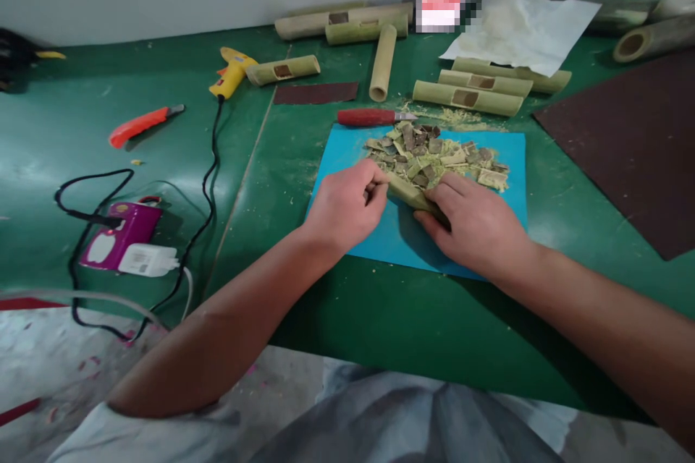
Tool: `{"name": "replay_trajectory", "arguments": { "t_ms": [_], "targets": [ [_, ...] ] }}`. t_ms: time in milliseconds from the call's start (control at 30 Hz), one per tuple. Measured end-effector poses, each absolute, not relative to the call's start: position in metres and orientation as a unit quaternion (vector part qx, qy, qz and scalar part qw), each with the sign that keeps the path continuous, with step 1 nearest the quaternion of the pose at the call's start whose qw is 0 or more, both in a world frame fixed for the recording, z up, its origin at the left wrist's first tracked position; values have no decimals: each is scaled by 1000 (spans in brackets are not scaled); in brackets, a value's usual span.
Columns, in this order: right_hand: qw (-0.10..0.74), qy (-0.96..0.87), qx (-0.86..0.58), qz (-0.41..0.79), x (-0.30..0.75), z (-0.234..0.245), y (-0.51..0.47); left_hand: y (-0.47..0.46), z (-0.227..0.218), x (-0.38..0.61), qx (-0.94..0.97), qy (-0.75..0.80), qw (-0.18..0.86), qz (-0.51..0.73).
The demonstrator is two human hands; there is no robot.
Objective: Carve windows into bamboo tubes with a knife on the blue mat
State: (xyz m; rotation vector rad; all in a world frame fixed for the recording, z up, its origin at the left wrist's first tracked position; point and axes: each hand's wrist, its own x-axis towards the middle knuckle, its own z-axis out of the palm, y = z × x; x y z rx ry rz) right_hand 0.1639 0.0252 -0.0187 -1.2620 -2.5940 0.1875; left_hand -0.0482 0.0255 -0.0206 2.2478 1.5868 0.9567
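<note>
Both hands meet over a blue cutting mat (pixel 352 148) on the green table. My right hand (pixel 478 228) presses down on a short green bamboo tube (pixel 406 192) that lies on the mat. My left hand (pixel 350 204) is closed at the tube's left end, fingers curled around something thin that I cannot make out. Just beyond the hands lies a heap of cut bamboo chips (pixel 434 152). A red-handled knife (pixel 372 116) rests at the mat's far edge.
Several bamboo tubes (pixel 467 96) lie at the back, some with cut windows. A yellow glue gun (pixel 231 72), an orange cutter (pixel 138 126), a purple power strip (pixel 116 235) with cables, sandpaper sheets (pixel 630 137) and white paper (pixel 521 25) surround the mat.
</note>
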Motion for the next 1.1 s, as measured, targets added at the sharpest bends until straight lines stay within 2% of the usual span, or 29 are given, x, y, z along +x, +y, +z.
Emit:
{"name": "replay_trajectory", "arguments": {
  "t_ms": [1100],
  "targets": [
    [120,-896,-426,41,159,-17,21,25,-18,-46,782,538,76,306]
  ]
}}
